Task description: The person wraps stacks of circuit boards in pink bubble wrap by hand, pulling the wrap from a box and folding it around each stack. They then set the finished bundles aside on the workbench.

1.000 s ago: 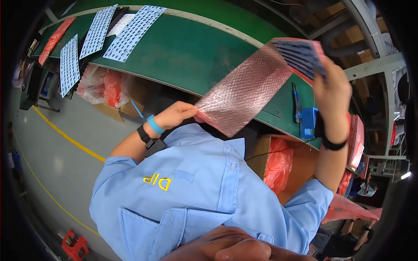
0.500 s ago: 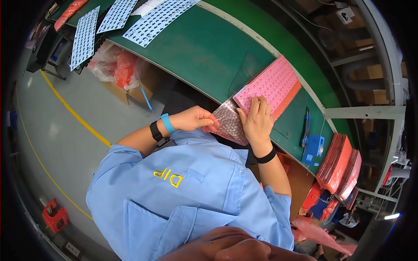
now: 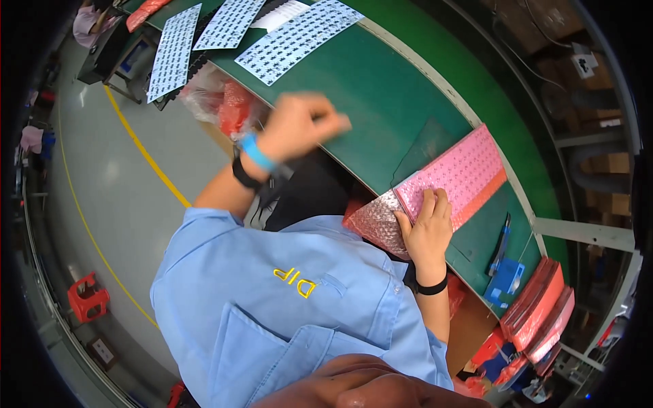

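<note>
Pink bubble-wrap pouch (image 3: pixel 454 178) lies at the near edge of the green desk (image 3: pixel 371 88), its long axis running from that edge up toward the far right. My right hand (image 3: pixel 427 231) presses it flat, fingers (image 3: pixel 428 204) spread open, hiding one end. My left hand (image 3: pixel 299 126) hovers blurred, loosely curled, holding nothing visible.

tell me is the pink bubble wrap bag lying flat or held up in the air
Lying flat. The pink bubble wrap bag rests on the green bench, with the right hand pressed palm-down on its near end; the left hand is off it.
</note>
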{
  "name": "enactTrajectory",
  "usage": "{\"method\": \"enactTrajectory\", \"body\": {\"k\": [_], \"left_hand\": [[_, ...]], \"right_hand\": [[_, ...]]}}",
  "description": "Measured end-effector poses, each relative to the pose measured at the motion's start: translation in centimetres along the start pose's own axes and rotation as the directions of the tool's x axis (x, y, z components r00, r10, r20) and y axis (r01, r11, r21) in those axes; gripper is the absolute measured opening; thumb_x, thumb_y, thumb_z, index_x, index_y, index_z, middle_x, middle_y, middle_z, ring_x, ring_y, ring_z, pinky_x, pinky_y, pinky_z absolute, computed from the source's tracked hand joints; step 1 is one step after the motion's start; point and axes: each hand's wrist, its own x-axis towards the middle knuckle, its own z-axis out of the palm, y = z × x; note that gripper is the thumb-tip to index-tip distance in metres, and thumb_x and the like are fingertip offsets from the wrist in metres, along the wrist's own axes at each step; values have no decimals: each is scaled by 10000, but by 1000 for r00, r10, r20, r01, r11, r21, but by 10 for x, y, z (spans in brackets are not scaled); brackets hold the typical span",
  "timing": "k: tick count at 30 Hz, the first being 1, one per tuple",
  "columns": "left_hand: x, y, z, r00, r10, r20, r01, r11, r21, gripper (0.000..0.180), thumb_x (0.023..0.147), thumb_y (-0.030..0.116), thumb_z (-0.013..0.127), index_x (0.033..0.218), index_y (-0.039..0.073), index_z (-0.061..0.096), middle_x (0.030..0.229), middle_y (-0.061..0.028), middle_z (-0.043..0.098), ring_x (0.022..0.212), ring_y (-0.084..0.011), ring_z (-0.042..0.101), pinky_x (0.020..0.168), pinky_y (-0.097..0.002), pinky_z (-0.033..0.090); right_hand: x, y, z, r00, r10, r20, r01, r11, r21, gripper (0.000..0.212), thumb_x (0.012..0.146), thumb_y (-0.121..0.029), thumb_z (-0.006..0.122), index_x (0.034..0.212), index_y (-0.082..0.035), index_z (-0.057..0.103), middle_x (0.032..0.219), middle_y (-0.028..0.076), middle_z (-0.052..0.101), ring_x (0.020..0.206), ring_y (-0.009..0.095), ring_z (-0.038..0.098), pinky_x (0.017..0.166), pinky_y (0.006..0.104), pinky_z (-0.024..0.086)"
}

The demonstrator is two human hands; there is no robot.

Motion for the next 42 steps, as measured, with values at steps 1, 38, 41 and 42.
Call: {"method": "enactTrajectory", "body": {"k": [1,38,41,42], "left_hand": [[19,-23,-13,939,112,-326,-69,988,140,358,772,318,785,979,46,683,918,-138,680,880,-291,657,763,-381,515],[-19,63,122,887,453,-92,-449,891,63,610,614,404,827,1122,97,685,982,-17,623,930,-227,539,823,-359,402],[-21,62,125,879,454,-146,-445,891,87,486,620,398,813,1015,127,737,899,17,619,837,-193,532,757,-338,393],[-21,62,126,878,455,-151,-448,891,76,470,619,394,814,1002,130,741,887,22,616,825,-188,529,746,-335,388]], "right_hand": [[-1,0,0,1000,7,1,-7,1000,6,714,719,-393,776,1235,8,488,1264,228,489,1087,404,520,887,445,477],[7,118,-39,875,-448,-185,411,888,-204,596,688,31,602,1275,-74,592,1204,165,639,735,240,634,642,337,544],[5,107,-19,919,-391,-52,372,903,-217,609,702,35,594,1303,-61,563,1181,180,646,807,263,645,703,356,552],[5,107,-20,918,-395,-47,376,901,-217,609,702,35,594,1303,-61,563,1181,180,646,807,263,645,703,356,552]]}}
